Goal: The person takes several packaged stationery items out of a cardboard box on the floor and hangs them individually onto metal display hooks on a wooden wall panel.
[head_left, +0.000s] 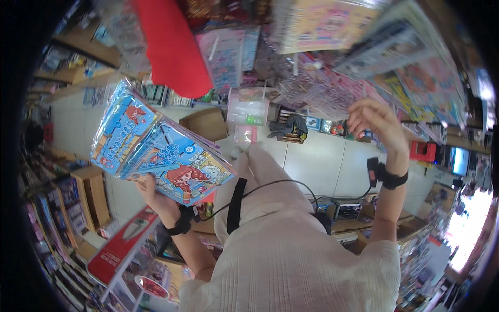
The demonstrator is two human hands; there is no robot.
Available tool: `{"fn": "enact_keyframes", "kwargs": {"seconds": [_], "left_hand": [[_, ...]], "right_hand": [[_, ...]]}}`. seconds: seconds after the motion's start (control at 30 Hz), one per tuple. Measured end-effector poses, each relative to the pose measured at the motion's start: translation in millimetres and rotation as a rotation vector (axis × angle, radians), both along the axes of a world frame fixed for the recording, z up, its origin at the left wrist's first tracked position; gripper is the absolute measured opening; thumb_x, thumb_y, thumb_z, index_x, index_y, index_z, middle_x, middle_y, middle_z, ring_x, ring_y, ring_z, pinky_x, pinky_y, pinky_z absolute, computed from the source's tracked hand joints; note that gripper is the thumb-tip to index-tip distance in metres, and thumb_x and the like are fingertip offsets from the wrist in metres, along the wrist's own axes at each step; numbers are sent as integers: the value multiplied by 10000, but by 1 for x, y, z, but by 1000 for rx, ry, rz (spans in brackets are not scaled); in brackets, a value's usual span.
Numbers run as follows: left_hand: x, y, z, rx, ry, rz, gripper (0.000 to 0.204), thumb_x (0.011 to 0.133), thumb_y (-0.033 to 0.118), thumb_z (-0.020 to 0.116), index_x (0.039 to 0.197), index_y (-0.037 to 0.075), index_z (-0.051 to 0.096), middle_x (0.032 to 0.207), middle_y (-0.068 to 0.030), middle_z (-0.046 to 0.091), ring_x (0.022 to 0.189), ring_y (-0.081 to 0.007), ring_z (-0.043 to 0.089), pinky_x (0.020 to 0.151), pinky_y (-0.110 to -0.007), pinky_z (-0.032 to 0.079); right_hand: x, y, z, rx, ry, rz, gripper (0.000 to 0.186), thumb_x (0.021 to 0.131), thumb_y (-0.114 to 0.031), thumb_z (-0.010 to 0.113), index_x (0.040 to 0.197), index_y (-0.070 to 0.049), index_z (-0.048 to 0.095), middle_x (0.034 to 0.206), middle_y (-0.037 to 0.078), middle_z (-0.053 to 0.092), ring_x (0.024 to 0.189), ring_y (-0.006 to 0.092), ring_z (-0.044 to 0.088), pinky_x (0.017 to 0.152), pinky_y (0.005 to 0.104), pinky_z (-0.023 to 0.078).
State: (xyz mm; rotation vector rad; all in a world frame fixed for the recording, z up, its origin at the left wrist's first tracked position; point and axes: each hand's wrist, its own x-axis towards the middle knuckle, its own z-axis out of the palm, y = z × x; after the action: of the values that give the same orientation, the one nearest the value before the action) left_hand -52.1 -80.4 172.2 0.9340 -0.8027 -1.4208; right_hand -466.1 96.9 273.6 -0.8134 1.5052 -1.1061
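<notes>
A thick stack of blue cartoon booklets (174, 161) in clear, shiny wrapping rests in my left hand (152, 193), which grips its lower edge. Red-haired cartoon figures show on the covers. Out to the right, my right hand (375, 120) is raised in front of the hanging goods, fingers loosely bent and apart, with nothing seen in it. Closest to it are pink plastic-wrapped packets (332, 91) and several colourful booklets (423, 88) at the upper right. Black straps circle both my wrists, joined to a black cable.
Overhead hangs a red cloth-like piece (179, 52), with a yellow spiral-bound book (327, 23) to its right. An open cardboard box (205, 125) and dark grey cloth (288, 127) lie low ahead. A red-edged display case (122, 247) stands at lower left. Packed shelves line both sides.
</notes>
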Motion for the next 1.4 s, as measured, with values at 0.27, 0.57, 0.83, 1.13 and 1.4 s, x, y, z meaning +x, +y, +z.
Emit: {"fn": "enact_keyframes", "kwargs": {"seconds": [0.27,0.57,0.83,1.13,1.4], "left_hand": [[29,27,-72,297,-30,168,369,794,43,569,1134,-9,433,1038,-81,547,904,-152,543,807,-280,423],[38,63,-279,660,166,357,236,811,53,573,1034,5,512,937,-46,591,787,-102,565,693,-238,452],[60,95,-439,851,174,470,270,839,124,554,1081,22,488,983,-42,581,852,-120,562,744,-268,452],[64,123,-491,922,58,471,334,807,46,591,1109,-19,463,1006,-75,573,871,-121,558,774,-255,449],[60,107,-497,891,-8,343,286,837,105,556,1091,12,463,1000,-57,570,897,-123,550,799,-277,426]], "right_hand": [[79,-51,-190,421,-212,255,246,882,-235,499,1000,-31,568,841,78,608,742,142,602,642,262,506],[115,-105,-516,742,-90,292,200,755,-58,503,937,9,555,725,111,591,587,185,587,516,285,503],[146,-131,-701,855,126,218,160,808,-85,468,924,-26,563,726,118,597,561,181,580,465,286,478],[197,-112,-809,183,1152,982,377,684,-2,479,1055,-50,529,1168,144,491,974,331,525,795,370,470],[181,-108,-842,223,1172,1210,727,644,42,537,1311,-124,298,1274,150,360,1013,327,500,733,391,508]]}}
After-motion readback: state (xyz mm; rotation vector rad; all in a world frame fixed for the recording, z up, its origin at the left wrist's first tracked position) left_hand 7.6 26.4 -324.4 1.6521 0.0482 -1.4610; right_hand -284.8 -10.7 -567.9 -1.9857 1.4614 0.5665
